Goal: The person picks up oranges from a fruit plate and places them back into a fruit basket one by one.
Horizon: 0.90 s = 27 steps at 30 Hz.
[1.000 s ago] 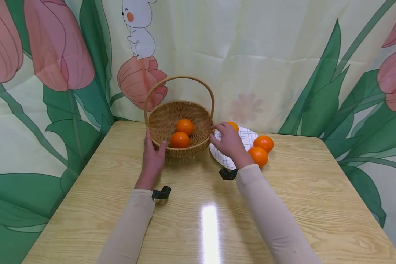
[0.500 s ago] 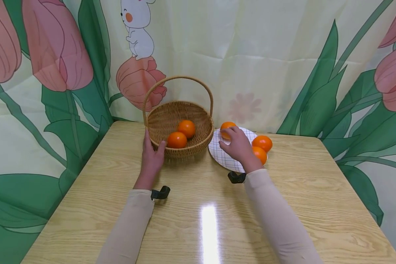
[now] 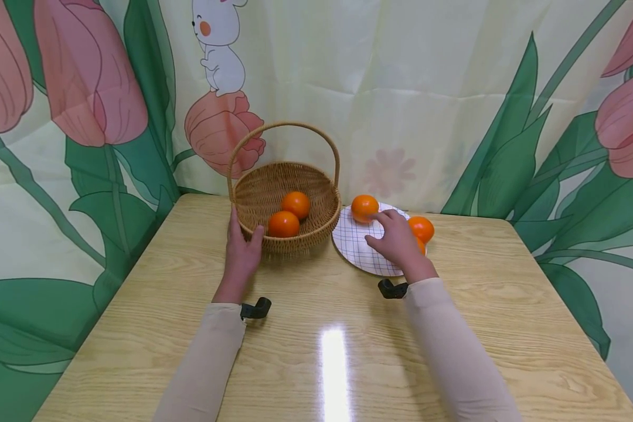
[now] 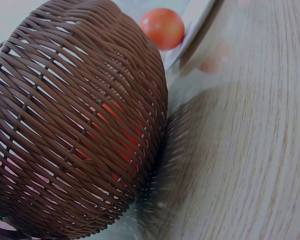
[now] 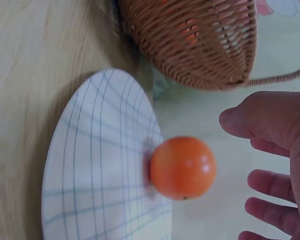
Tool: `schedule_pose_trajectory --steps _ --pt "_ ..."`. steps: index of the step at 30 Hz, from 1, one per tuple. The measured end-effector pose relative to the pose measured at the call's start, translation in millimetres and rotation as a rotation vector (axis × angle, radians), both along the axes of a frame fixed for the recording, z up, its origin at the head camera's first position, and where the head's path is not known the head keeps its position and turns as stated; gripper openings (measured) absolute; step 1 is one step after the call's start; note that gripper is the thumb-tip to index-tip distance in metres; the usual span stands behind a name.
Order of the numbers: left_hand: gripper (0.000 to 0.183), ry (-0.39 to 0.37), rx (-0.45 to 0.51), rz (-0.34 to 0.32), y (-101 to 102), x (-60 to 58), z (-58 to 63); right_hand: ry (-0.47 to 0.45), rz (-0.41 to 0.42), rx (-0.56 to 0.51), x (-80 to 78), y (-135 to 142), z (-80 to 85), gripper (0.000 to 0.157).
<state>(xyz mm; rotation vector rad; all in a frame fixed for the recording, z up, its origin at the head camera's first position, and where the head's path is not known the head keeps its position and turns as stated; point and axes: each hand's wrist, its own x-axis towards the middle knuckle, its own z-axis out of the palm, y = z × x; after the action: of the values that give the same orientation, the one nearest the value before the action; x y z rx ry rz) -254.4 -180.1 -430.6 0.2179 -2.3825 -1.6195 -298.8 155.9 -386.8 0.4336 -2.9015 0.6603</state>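
Note:
My left hand (image 3: 242, 252) rests against the left front of a wicker basket (image 3: 287, 241), its fingers extended along the outside and its thumb near the front rim. Two oranges (image 3: 283, 224) lie inside; in the left wrist view their colour shows through the weave of the basket (image 4: 75, 100). Above a white plate with a blue grid pattern (image 3: 356, 246) is my right hand (image 3: 398, 240), fingers spread and holding nothing. One orange (image 3: 364, 208) sits at the plate's back left, just beyond its fingertips. The right wrist view shows this orange (image 5: 183, 168) apart from the thumb and fingers.
Two more oranges (image 3: 421, 229) lie at the plate's right side, one mostly hidden behind my right hand. The basket's tall arched handle (image 3: 290, 123) rises in front of a printed curtain (image 3: 427, 117). Wooden tabletop (image 3: 295, 328) extends toward me.
My right hand has moved right from the basket's right rim to above the plate, uncovering the back-left orange. The oranges in the basket have shifted slightly. My left hand stays at the basket.

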Motion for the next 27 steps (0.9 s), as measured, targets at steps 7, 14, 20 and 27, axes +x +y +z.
schedule_pose_trajectory --steps 7,14,20,27 --pt "0.083 0.002 -0.004 0.001 0 0.2 0.3 -0.054 -0.048 0.011 6.2 17 -4.3 0.052" --pt "0.082 0.002 0.001 0.000 0 0.6 -0.5 -0.061 -0.071 0.040 9.4 29 -11.1 0.052" --pt "0.082 -0.007 -0.005 0.001 0 1.7 -0.4 -0.071 -0.125 0.061 14.0 35 -14.3 0.051" --pt "0.082 0.000 -0.003 -0.005 0 2.0 1.0 -0.107 -0.176 0.081 18.4 42 -16.7 0.050"
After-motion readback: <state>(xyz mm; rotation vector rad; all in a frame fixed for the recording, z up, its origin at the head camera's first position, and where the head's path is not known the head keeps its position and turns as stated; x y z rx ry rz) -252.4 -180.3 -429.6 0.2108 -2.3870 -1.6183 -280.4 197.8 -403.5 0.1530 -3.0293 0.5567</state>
